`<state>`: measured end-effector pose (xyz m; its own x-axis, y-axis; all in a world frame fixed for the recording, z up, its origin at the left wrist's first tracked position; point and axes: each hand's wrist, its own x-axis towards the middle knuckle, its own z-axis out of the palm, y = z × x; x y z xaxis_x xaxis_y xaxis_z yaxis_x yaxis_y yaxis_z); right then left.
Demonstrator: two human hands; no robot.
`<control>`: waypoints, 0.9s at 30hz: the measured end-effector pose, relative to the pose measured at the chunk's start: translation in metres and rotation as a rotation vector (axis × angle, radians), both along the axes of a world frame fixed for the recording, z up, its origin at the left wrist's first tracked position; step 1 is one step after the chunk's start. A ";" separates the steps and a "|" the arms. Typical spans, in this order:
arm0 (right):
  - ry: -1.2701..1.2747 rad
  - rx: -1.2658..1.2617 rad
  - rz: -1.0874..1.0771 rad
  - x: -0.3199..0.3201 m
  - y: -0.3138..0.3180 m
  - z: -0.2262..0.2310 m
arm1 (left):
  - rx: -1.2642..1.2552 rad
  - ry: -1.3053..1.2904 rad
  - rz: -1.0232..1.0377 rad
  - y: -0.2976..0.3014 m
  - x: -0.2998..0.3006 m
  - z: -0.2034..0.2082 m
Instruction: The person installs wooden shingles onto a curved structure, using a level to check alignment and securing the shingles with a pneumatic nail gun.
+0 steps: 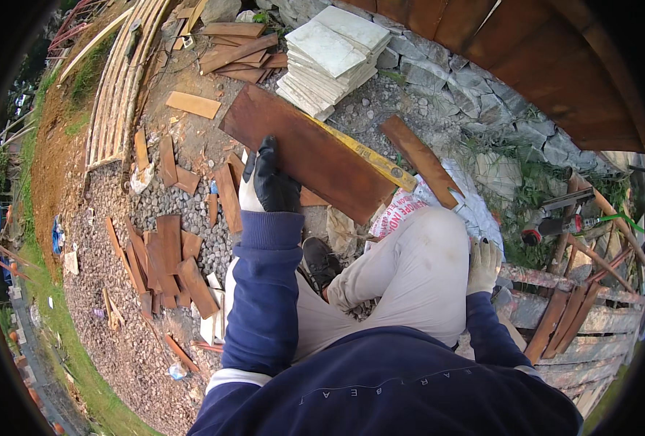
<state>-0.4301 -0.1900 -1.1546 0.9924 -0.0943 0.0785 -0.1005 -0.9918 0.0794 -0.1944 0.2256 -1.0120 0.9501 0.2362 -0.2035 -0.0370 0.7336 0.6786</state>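
A wide reddish-brown wooden board (311,154) slants across in front of me. My left hand (273,178), in a black and white glove, is closed on its near edge; the fingers under the board are hidden. Along the board's far edge runs a yellow spirit level (366,156), partly covered by the board. The board's right end is close to my bent knee and a printed white sack (391,215). My right hand (485,266), in a pale glove with dark fingertips, lies beside that knee against the sack's side, fingers stretched forward, with nothing visible in it.
White stone slabs (331,54) are stacked beyond the board, before a stone wall (439,76). Cut boards (166,251) lie on gravel at left. A narrower board (421,161) lies at right, near a power tool (544,227) and a slatted wooden structure (591,320).
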 end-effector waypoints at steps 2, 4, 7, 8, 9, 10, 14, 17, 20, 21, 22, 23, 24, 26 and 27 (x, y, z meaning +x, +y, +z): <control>0.076 -0.016 0.001 0.003 -0.002 -0.004 | 0.102 0.072 0.048 0.002 0.013 0.008; 0.103 -0.101 0.056 0.007 -0.006 -0.007 | 0.125 0.078 0.105 0.014 0.026 -0.007; 0.162 -0.099 0.040 -0.003 -0.014 -0.019 | 0.332 0.209 0.113 0.040 0.039 -0.029; 0.149 -0.107 0.070 -0.004 -0.020 -0.026 | 0.348 0.231 0.155 0.049 0.044 -0.039; 0.201 -0.045 0.028 0.001 -0.013 -0.015 | 0.333 0.283 0.163 0.060 0.047 -0.047; 0.251 0.016 -0.010 0.019 0.004 0.006 | 0.343 0.327 0.147 0.063 0.046 -0.047; 0.384 0.085 -0.104 0.050 0.034 0.058 | 0.286 0.442 -0.033 0.057 0.011 -0.042; 0.358 0.105 -0.098 0.048 0.028 0.053 | 0.274 0.516 -0.169 0.067 -0.046 -0.061; 0.423 0.098 -0.116 0.051 0.027 0.057 | 0.112 0.671 -0.127 0.089 -0.119 -0.068; 0.418 0.102 -0.121 0.050 0.026 0.056 | 0.114 0.787 -0.150 0.094 -0.133 -0.062; 0.411 0.106 -0.127 0.048 0.026 0.055 | 0.078 0.800 -0.222 0.102 -0.146 -0.052; 0.405 0.113 -0.136 0.045 0.026 0.057 | 0.043 0.816 -0.296 0.105 -0.158 -0.037; 0.411 0.086 -0.142 0.043 0.027 0.059 | 0.057 0.865 -0.230 0.108 -0.171 -0.025; 0.451 0.124 -0.104 0.047 0.026 0.061 | 0.057 0.919 -0.014 0.103 -0.214 -0.009; 0.456 0.128 -0.136 0.049 0.024 0.060 | 0.137 0.900 -0.098 0.101 -0.208 -0.012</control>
